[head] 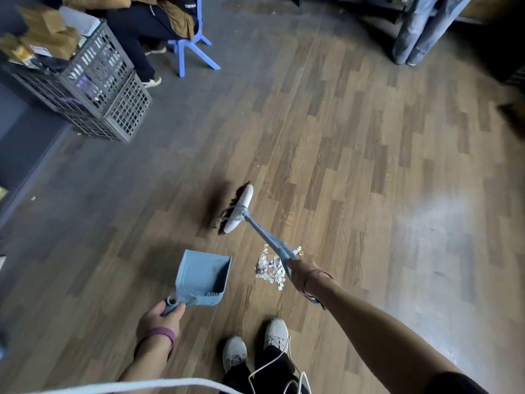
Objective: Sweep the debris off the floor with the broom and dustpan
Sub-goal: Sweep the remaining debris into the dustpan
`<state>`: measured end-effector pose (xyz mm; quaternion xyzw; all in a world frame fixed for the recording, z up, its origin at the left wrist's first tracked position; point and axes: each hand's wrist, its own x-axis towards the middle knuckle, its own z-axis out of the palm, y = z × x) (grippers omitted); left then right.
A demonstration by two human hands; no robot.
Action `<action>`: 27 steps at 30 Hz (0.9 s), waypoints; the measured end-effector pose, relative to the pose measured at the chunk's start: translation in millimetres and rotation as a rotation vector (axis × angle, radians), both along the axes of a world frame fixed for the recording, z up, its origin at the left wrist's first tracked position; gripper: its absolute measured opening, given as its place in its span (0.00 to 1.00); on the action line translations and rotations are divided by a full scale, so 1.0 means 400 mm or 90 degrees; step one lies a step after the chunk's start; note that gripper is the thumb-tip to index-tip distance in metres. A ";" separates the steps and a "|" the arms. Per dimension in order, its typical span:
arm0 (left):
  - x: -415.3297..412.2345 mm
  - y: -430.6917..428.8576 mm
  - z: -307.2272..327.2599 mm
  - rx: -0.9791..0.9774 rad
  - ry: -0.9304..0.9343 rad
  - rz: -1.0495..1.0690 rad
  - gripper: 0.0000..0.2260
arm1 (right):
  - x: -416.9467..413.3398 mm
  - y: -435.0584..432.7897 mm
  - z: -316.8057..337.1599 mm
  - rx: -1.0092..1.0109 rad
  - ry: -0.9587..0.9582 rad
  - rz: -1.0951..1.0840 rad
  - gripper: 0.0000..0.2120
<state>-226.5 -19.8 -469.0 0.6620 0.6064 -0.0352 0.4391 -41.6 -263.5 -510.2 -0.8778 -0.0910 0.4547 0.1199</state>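
Debris (270, 270), a small heap of torn white paper scraps, lies on the wood-grain plank floor (355, 166) just right of the dustpan (203, 275). Our left hand (159, 319) wraps its fingers round that blue plastic scoop's tubular handle; the pan has a comb-toothed near edge. Our right hand (301, 275) grips the thin blue shaft of the broom (240, 209), whose white oblong head and dark bristles blur beyond the heap. Grey lattice crates (99, 89) stand stacked far left.

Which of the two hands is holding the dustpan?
The left hand, the one with the purple wristband, grips the blue dustpan by its short handle. The right hand instead holds the broom by its long handle, above the paper scraps.
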 end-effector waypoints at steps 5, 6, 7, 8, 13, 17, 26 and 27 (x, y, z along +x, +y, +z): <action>0.023 0.033 -0.026 -0.013 -0.014 0.068 0.08 | 0.073 0.119 -0.087 0.020 0.043 -0.097 0.08; 0.032 0.035 -0.025 -0.011 -0.011 0.071 0.09 | 0.083 0.128 -0.104 0.024 0.059 -0.072 0.10; 0.038 0.037 -0.031 -0.007 -0.011 0.065 0.09 | 0.090 0.130 -0.114 0.016 0.066 -0.058 0.13; 0.047 0.036 -0.028 -0.004 -0.012 0.055 0.09 | 0.091 0.125 -0.122 0.010 0.073 -0.041 0.16; 0.099 0.016 -0.013 0.006 -0.050 0.039 0.07 | 0.041 0.034 -0.154 -0.020 0.051 -0.101 0.17; 0.138 0.022 -0.010 0.012 0.001 0.019 0.03 | -0.025 -0.089 -0.113 -0.071 0.083 -0.107 0.17; 0.135 0.088 -0.051 0.006 0.043 -0.144 0.03 | -0.291 -0.093 0.010 -0.131 0.170 -0.226 0.19; 0.128 0.092 -0.042 -0.010 0.036 -0.153 0.02 | -0.323 -0.089 -0.009 -0.137 0.203 -0.239 0.22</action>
